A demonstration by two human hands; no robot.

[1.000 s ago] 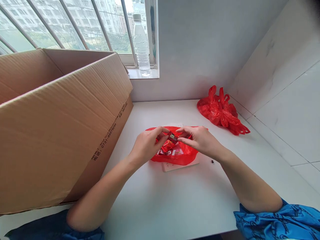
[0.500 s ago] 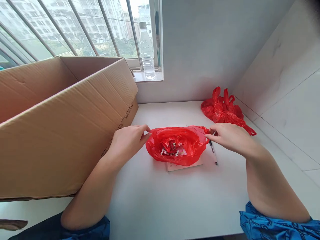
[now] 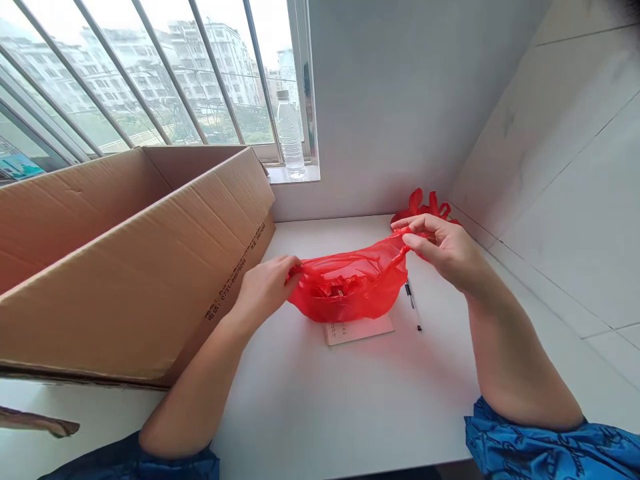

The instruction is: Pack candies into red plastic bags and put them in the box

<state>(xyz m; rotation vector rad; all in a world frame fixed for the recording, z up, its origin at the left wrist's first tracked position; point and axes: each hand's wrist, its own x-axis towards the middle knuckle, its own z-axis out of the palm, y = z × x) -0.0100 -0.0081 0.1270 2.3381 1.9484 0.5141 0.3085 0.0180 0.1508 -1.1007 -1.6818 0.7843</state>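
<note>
A thin red plastic bag (image 3: 365, 303) is stretched between my two hands above the white table. My left hand (image 3: 270, 283) pinches its left edge beside the cardboard box. At the opposite end, my right hand (image 3: 440, 247) grips the bag's upper right corner, higher than the left. Through the film show small wrapped packets (image 3: 339, 288), red and dark; their kind is hard to make out. A thin pale notebook (image 3: 359, 331) lies under the bag, its back part hidden. Just right of it rests a pen (image 3: 413, 305).
On the left stands a large open cardboard box (image 3: 150, 267). Behind my right hand lies another red plastic bag (image 3: 425, 205), partly covered. A clear water bottle (image 3: 291, 137) stands on the windowsill by the barred window. The wall corner borders the white table (image 3: 320, 407).
My right hand has risen and pulled its corner of the bag up, so the bag's mouth has narrowed and flattened. My left hand keeps its pinch. The view has tilted upward a little.
</note>
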